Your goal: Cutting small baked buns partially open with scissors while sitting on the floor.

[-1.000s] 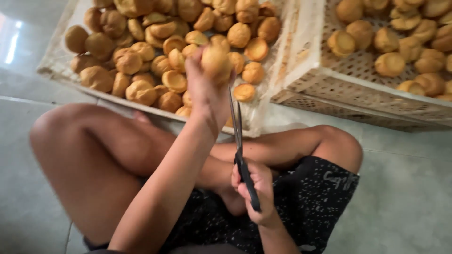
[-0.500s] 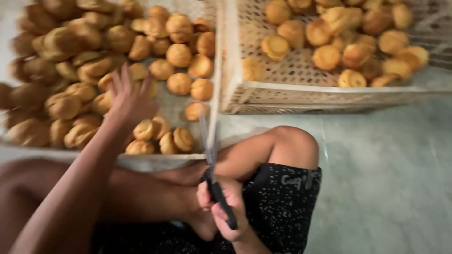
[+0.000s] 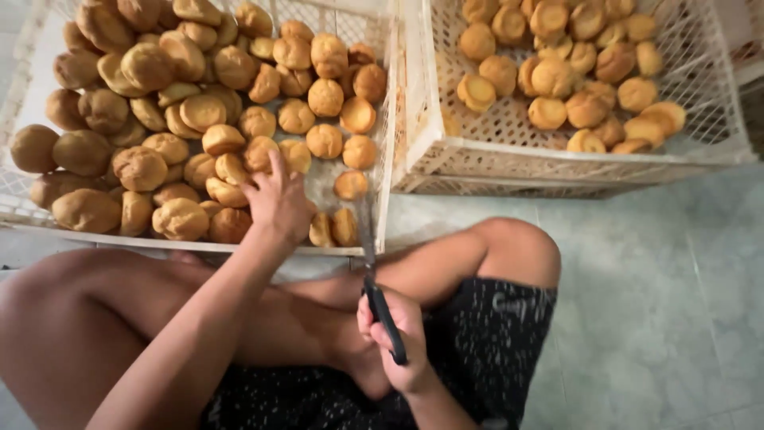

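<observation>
My left hand [image 3: 278, 203] reaches into the left white crate [image 3: 380, 183] and rests on the golden-brown buns [image 3: 183, 119] near its front edge, fingers spread over them; no bun is clearly lifted. My right hand [image 3: 398, 342] is closed around the black handle of a knife [image 3: 372, 267], held over my lap with the blade pointing up toward the crate's front rim. I sit cross-legged on the floor in dark shorts.
A second white lattice crate [image 3: 557, 159] at the upper right holds several more buns [image 3: 557, 80], some showing a flat underside. Grey-green tiled floor [image 3: 660, 318] extends to the right. My bare knees flank the hands.
My left hand held a bun up a second ago; now it lies down among the buns in the left crate. The view has shifted, and the knife hand stayed over my lap.
</observation>
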